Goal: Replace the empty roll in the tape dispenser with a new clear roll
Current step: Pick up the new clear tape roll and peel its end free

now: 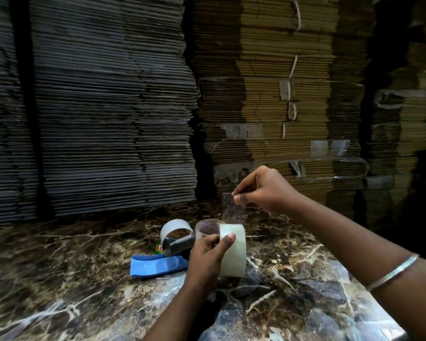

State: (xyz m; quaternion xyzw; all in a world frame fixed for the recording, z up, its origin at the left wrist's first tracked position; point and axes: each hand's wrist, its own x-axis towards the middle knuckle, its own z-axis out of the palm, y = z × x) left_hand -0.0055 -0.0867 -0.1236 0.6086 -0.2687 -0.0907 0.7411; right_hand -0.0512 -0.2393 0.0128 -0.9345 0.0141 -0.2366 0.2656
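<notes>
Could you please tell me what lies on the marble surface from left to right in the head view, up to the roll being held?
Blue dispenser handle → empty roll on the dispenser → left hand → new clear roll.

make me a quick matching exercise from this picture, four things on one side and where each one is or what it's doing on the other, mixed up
Things:
1. left hand
2. right hand
3. tape dispenser
4. bangle

States:
A. lies on the marble surface, blue handle toward the left
B. pinches the free end of the clear tape, pulled up from the roll
C. sits round the right forearm
D. grips the new clear roll, thumb on its outer face

Pairs: 1-D, 2-B, 3-A, 4-C
</notes>
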